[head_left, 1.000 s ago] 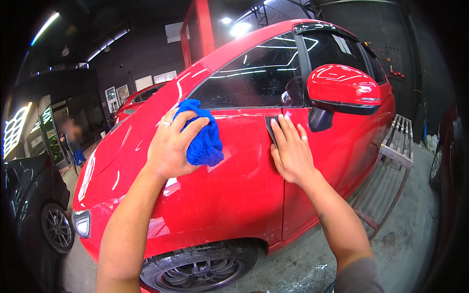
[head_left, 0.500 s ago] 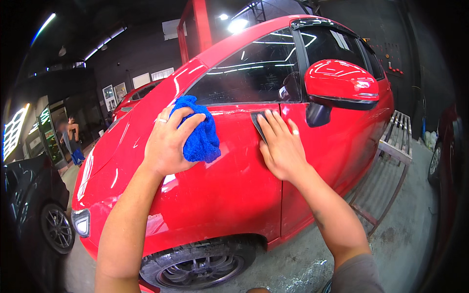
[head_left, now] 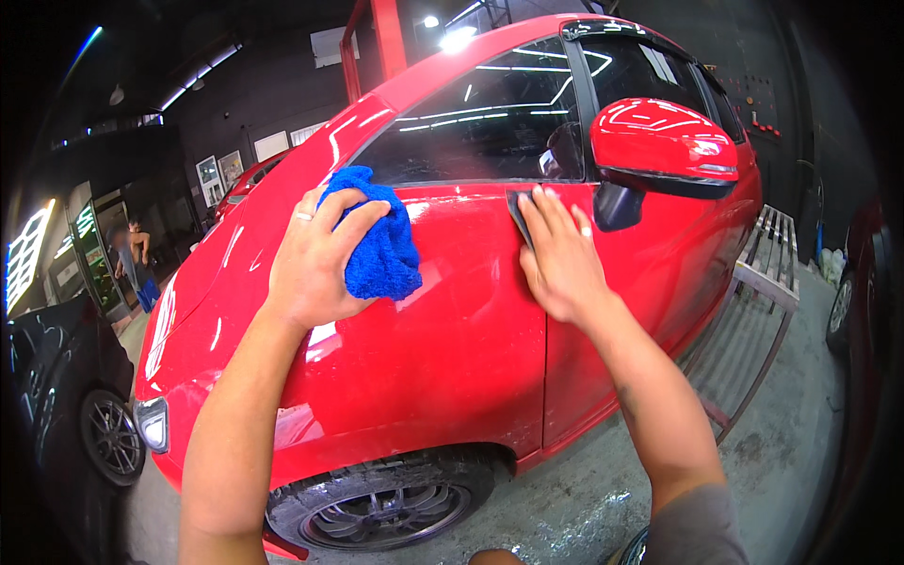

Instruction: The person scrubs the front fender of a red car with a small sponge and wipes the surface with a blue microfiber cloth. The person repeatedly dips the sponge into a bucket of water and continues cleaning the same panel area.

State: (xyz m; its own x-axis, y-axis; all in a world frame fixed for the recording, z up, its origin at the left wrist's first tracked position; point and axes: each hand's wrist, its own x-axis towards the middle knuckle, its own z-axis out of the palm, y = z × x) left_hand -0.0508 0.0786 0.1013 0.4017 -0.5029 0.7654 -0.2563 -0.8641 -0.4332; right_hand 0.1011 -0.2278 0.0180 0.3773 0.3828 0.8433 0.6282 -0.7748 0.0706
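A bunched blue microfibre towel (head_left: 381, 250) is gripped in my left hand (head_left: 315, 254), its fingers and thumb curled round it, over the front fender of a red car (head_left: 424, 348). My right hand (head_left: 570, 268) lies nearly flat by the seam between fender and front door, just below the side window. Under its fingertips is a thin dark flat pad (head_left: 519, 218), pressed against the red paint; most of it is hidden by the fingers. A ring shows on each hand.
The red side mirror (head_left: 664, 151) juts out right of my right hand. A slatted metal bench (head_left: 767, 273) stands beside the car. Below is the front wheel (head_left: 386, 513). A dark car (head_left: 66, 395) is at the left, with a person (head_left: 137, 264) farther back.
My right hand has slid a little to the right with the dark pad, across toward the door seam. The left hand keeps its hold on the towel. The view has tilted slightly.
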